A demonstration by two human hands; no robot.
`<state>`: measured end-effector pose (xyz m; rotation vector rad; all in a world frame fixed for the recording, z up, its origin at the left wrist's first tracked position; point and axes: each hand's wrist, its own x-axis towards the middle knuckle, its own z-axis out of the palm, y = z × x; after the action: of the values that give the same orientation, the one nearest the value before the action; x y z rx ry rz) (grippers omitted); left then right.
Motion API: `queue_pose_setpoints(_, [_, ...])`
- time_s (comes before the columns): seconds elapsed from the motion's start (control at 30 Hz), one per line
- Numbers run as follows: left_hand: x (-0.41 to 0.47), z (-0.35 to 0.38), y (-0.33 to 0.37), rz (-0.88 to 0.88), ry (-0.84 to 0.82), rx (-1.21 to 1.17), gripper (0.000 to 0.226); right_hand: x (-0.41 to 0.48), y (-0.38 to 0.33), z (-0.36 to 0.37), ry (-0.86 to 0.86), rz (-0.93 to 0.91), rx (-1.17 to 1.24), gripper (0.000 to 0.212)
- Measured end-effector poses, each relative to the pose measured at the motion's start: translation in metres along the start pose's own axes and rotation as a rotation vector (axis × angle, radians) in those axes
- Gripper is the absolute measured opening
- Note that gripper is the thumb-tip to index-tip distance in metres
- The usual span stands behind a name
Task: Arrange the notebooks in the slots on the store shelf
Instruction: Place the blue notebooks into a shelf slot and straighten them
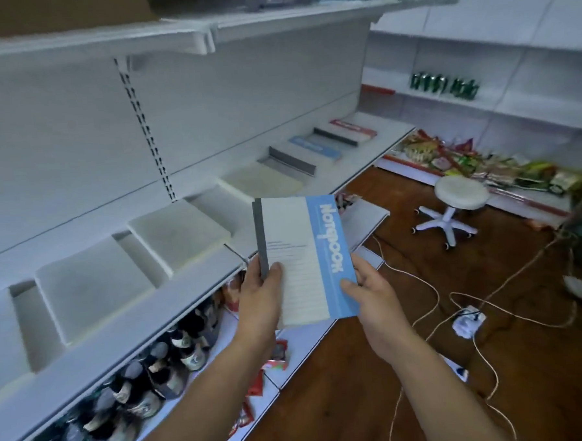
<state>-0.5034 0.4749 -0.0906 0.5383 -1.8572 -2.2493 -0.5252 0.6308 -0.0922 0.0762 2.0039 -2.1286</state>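
I hold a white notebook (298, 253) with a blue band reading "Notebook" and a grey spine, upright in front of the shelf. My left hand (260, 296) grips its spine edge at the bottom left, thumb on the cover. My right hand (371, 290) pinches its blue lower right corner. The white store shelf (126, 316) runs from lower left to upper right, with slanted white slots (179, 233) along it. Further along the shelf lie several notebooks: a cream one (264, 183), a blue-banded one (313, 148) and a red-banded one (354, 129).
Bottles (149, 379) crowd the lower shelf under the slots. A white wheeled stool (457, 201) stands on the brown floor to the right, with cables and a power strip (467, 320) near it. Snack packets (482, 163) line a low shelf at the right.
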Motion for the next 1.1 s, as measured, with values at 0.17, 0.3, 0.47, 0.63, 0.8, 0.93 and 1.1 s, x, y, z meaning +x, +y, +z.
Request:
queue_pose_setpoints(0.17, [0.046, 0.073, -0.013, -0.018, -0.080, -0.061, 0.027, 0.053, -0.006, -0.061, 0.035, 0.002, 0.001, 0.041])
queue_pose_setpoints(0.3, [0.105, 0.137, -0.022, -0.036, -0.129, -0.069, 0.026, 0.121, -0.014, -0.106, 0.091, -0.016, -0.043, 0.038])
queue_pose_setpoints(0.47, [0.205, 0.219, -0.015, -0.060, -0.128, -0.078, 0.024, 0.232, -0.044, -0.153, 0.198, -0.030, -0.015, 0.032])
queue_pose_setpoints(0.63, [0.292, 0.284, -0.001, -0.030, -0.037, -0.048, 0.025, 0.335, -0.078, -0.183, 0.183, -0.074, -0.039, 0.035])
queue_pose_setpoints(0.8, [0.352, 0.328, 0.001, -0.062, 0.076, -0.064, 0.024, 0.419, -0.087, -0.206, 0.113, -0.074, -0.080, 0.036])
queue_pose_setpoints(0.93, [0.403, 0.365, 0.003, -0.027, 0.189, -0.071, 0.021, 0.496, -0.099, -0.222, -0.016, -0.097, -0.184, 0.029])
queue_pose_setpoints(1.1, [0.468, 0.412, 0.007, 0.012, 0.367, -0.078, 0.032, 0.596, -0.116, -0.239, -0.142, -0.127, -0.298, 0.029])
